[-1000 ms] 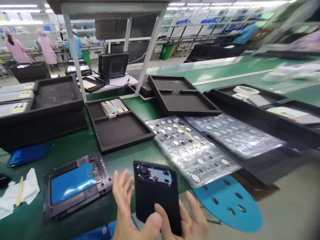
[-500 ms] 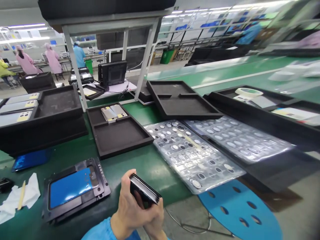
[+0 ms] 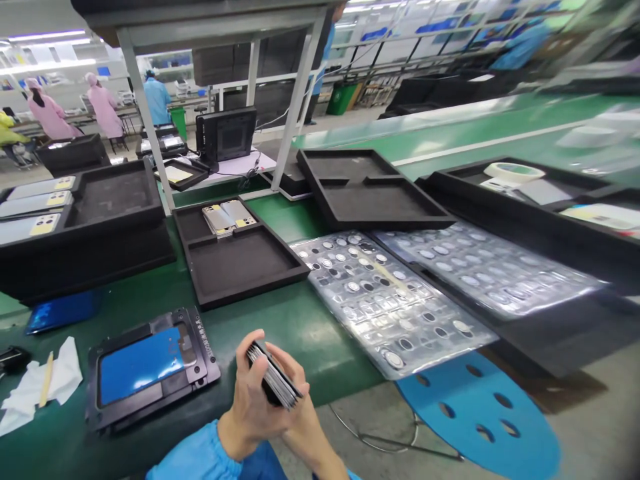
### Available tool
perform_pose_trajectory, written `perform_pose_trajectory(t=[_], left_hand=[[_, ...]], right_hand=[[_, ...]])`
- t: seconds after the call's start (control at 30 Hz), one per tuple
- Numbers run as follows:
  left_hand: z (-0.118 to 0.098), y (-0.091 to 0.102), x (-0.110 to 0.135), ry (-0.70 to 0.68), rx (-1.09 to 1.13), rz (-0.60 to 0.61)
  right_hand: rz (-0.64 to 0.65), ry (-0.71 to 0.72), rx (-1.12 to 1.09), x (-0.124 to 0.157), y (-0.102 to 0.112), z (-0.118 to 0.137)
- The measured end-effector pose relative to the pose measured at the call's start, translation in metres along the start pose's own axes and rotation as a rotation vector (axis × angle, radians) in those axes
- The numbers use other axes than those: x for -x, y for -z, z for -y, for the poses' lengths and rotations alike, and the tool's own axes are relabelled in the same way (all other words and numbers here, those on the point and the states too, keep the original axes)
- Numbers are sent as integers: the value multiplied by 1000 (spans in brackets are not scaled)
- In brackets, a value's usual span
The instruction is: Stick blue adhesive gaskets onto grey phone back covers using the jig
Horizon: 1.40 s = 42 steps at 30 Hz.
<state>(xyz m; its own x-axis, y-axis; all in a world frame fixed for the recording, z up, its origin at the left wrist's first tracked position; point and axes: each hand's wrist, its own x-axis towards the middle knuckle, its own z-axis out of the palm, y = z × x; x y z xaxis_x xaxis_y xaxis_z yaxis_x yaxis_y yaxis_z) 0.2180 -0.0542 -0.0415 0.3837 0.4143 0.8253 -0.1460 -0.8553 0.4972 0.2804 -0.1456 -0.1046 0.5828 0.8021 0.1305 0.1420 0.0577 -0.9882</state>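
Both my hands hold a thin stack of black phone back covers (image 3: 274, 380) edge-on, low in the middle of the view, just over the near edge of the green bench. My left hand (image 3: 253, 400) wraps the stack from the left, fingers closed round it. My right hand (image 3: 300, 427) grips it from below and the right; its fingers are mostly hidden behind the stack. To the left on the bench lies a black fixture (image 3: 150, 367) with a blue film-covered panel in it.
A black foam tray (image 3: 235, 263) with two phones sits ahead. Clear blister sheets (image 3: 385, 300) of small round parts lie to the right, with more black trays (image 3: 367, 193) behind. A white cloth with a stick (image 3: 43, 383) lies far left. A blue stool (image 3: 480, 413) stands below right. People work in the background.
A second ago my hands held a black cover upright, facing me with fingers loose. The stack has since turned edge-on and both hands have closed round it, shifting slightly left.
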Motion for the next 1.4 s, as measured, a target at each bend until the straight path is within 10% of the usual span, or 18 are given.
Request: perform_pose_trajectory(t=[0.3,0.77,1.4], left_hand=[[12,22,-15,-21,151,144],[-17,53,-51,941,510,500],[-4,47,-26,1125,658,472]], right_hand=[[365,-31,-28,-30,42,25],[129,-323,-403,12,-1,70],[57,-436,-410,30,-6,60]])
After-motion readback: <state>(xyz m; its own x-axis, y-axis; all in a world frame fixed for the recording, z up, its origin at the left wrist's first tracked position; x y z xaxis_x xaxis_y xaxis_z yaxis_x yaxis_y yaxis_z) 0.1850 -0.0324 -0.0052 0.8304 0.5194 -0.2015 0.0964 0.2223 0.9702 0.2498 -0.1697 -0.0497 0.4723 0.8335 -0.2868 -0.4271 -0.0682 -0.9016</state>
